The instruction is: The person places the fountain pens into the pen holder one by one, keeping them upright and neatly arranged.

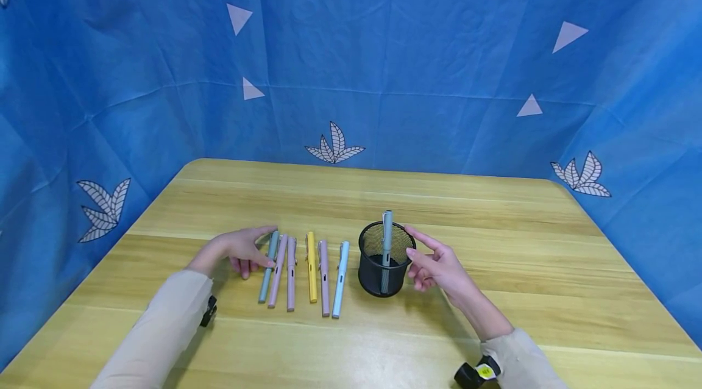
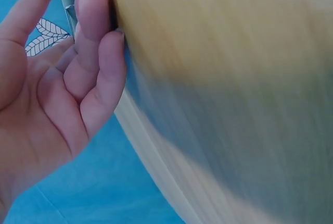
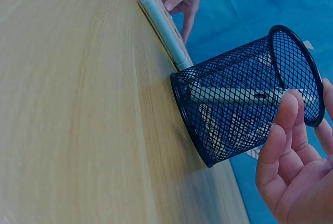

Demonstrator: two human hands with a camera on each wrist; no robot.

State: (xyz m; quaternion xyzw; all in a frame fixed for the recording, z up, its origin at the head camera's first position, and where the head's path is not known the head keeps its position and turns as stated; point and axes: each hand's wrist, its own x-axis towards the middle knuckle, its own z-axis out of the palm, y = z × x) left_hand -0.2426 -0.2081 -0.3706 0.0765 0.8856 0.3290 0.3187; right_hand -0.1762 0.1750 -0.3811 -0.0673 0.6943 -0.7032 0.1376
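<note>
A teal pen (image 1: 267, 270) lies leftmost in a row on the table, and my left hand (image 1: 245, 249) is at it, index finger stretched along its top end. The thumb reaches over toward the lavender pen (image 1: 278, 271) beside it. In the left wrist view the other fingers (image 2: 106, 62) bend loosely near the tabletop. My right hand (image 1: 441, 264) is at the right side of a black mesh pen holder (image 1: 368, 276), index finger and thumb at its rim. One grey-blue pen (image 1: 387, 236) stands upright inside the holder, seen through the mesh in the right wrist view.
Farther right in the row lie another lavender pen (image 1: 291, 279), a yellow pen (image 1: 312, 273), a third lavender pen (image 1: 324, 282) and a light blue pen (image 1: 340, 282). The wooden table (image 1: 466, 212) ends at a blue patterned cloth (image 1: 439, 72) behind and at the sides.
</note>
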